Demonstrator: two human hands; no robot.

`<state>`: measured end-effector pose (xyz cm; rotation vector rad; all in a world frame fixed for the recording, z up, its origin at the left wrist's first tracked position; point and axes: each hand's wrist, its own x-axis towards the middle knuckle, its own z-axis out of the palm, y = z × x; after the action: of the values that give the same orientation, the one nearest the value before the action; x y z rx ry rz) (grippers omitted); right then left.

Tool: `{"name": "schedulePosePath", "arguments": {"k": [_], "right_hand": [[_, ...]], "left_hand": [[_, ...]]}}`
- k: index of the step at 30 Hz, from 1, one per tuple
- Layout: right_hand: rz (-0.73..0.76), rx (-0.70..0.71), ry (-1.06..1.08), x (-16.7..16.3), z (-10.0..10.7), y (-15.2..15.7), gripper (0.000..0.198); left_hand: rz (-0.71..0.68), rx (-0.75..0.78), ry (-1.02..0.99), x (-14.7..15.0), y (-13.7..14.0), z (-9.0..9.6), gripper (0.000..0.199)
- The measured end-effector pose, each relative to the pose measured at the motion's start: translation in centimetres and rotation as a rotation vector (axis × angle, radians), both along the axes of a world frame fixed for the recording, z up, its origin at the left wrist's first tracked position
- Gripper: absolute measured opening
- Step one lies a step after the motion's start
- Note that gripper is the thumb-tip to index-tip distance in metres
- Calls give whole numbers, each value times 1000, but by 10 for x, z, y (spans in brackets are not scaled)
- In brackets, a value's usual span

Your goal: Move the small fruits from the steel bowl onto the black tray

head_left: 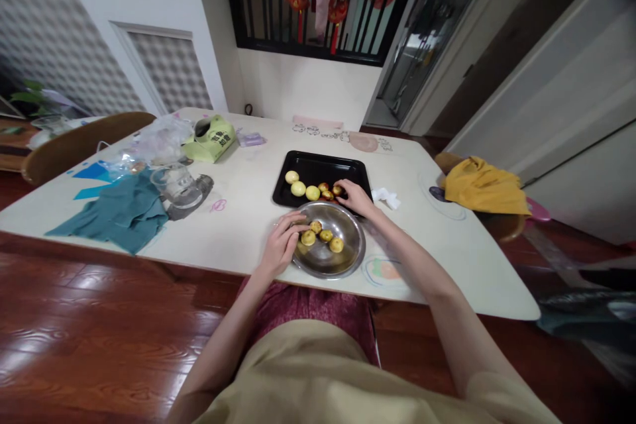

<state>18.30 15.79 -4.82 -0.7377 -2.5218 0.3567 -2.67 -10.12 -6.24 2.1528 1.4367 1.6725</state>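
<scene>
A steel bowl [348, 262] stands at the table's near edge with several small round yellow pieces [336, 244] in it, brownish on top; their kind I cannot make out. Over the bowl's left rim lies my left hand [284, 242], fingers stretched out close to these pieces. Just behind the bowl is a black baking tray [328, 162]. Along its front sit pale yellow balls [298, 189] and several glossy browned round pieces [326, 195]. My right hand [356, 199] reaches over the tray's right front, its fingertips closed around a browned round piece [337, 191].
Right of the tray lies a crumpled white tissue [386, 198]. On the left are a teal cloth [124, 209], a clear glass pitcher [173, 184], plastic bags [161, 136] and a green tissue box [211, 139]. A yellow garment [484, 187] hangs on a chair at right.
</scene>
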Motion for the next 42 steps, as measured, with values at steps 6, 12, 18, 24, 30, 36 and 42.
{"name": "schedulePosePath", "arguments": {"k": [6, 12, 18, 24, 30, 36, 42], "right_hand": [[19, -8, 264, 24, 21, -33, 32], [126, -39, 197, 36, 58, -110, 33], [275, -82, -83, 27, 60, -157, 36], [309, -3, -259, 9, 53, -165, 37], [299, 44, -327, 1, 51, -167, 39], [284, 5, -313, 0, 46, -169, 33], [288, -32, -234, 6, 47, -166, 31]], "left_hand": [[-4, 3, 1, 0, 0, 0, 41], [-20, 11, -3, 1, 0, 1, 41], [-21, 2, 4, 1, 0, 2, 43], [-22, 7, 6, 1, -1, 2, 42], [-13, -11, 5, 1, 0, 2, 45], [-15, -2, 6, 0, 0, 1, 43], [-16, -14, 5, -1, 0, 1, 44]]}}
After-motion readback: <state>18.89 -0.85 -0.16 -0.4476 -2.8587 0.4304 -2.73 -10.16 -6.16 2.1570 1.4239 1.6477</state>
